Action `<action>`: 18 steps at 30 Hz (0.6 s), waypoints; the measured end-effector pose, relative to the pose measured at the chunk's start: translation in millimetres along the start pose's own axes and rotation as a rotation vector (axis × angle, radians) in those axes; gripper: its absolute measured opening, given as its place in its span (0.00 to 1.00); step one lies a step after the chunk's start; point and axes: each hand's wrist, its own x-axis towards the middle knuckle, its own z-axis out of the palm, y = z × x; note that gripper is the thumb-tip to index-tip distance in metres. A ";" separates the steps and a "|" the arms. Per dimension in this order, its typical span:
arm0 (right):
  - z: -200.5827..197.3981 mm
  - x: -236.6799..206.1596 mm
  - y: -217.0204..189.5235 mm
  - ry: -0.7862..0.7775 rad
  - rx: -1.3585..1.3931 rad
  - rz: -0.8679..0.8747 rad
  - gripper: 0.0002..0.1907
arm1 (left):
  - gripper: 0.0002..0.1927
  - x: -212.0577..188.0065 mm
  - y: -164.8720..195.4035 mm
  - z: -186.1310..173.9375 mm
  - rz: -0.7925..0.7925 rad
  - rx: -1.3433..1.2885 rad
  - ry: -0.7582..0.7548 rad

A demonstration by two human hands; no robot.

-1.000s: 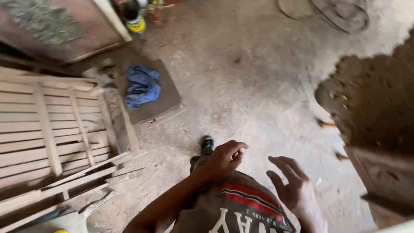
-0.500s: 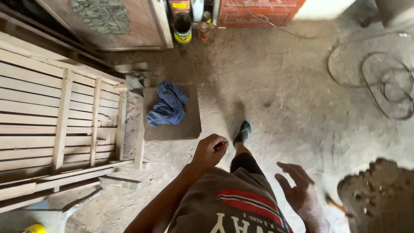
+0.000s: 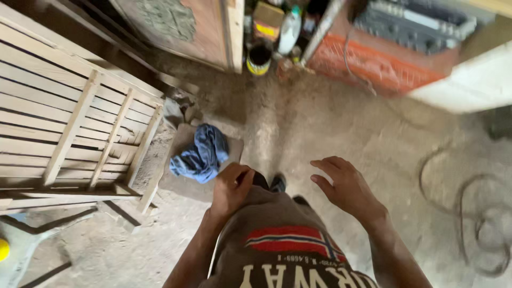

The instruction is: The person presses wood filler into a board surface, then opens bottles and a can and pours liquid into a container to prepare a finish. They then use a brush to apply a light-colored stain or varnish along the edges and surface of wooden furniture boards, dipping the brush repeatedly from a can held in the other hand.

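My left hand point(image 3: 230, 188) hangs in front of my brown shirt with its fingers curled loosely and nothing in it. It is nearest to a crumpled blue cloth point(image 3: 201, 153) lying on a flat grey slab point(image 3: 180, 184) on the dusty floor. Empty too, my right hand point(image 3: 345, 184) is held out over the bare concrete, fingers apart and slightly bent. One dark shoe point(image 3: 277, 183) shows between the two hands.
A slatted wooden frame point(image 3: 74, 128) lies on the left. At the back stand a wooden board point(image 3: 197, 26), a black and yellow can point(image 3: 260, 58), a white bottle point(image 3: 289, 31) and an orange crate point(image 3: 381, 66). A coiled cable point(image 3: 474, 213) lies at right.
The view has swung forward and to the right, bringing the cans and crate closer. My right hand has risen from beside my hip to chest height. The left hand stays curled near the shirt.
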 end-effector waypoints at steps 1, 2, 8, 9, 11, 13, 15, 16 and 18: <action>-9.5 29.0 4.6 0.026 -0.034 -0.136 0.18 | 0.05 9.8 -1.6 1.4 0.025 0.004 0.052; -15.1 51.3 8.8 0.044 -0.059 -0.259 0.18 | 0.05 19.1 -6.5 3.0 -0.027 0.000 0.073; 5.8 168.7 36.7 -0.045 -0.008 -0.383 0.16 | 0.04 83.8 -68.4 29.1 -0.319 -0.025 0.187; 9.6 189.2 40.6 -0.076 -0.013 -0.408 0.17 | 0.07 104.7 -78.7 34.0 -0.363 0.001 0.180; 8.8 208.2 51.2 -0.186 -0.032 -0.439 0.19 | 0.11 130.4 -86.8 40.4 -0.419 0.052 0.147; -1.3 228.2 64.3 -0.267 -0.049 -0.368 0.17 | 0.14 170.9 -93.2 50.2 -0.394 0.099 0.099; -14.7 247.4 77.4 -0.287 -0.047 -0.298 0.16 | 0.08 209.8 -92.8 57.0 -0.226 0.032 0.113; -21.8 256.9 84.4 -0.263 -0.035 -0.259 0.16 | 0.06 226.6 -91.6 58.9 -0.144 0.003 0.119; -33.7 283.2 98.5 -0.178 -0.023 -0.255 0.17 | 0.06 262.0 -91.8 62.4 -0.183 0.031 0.122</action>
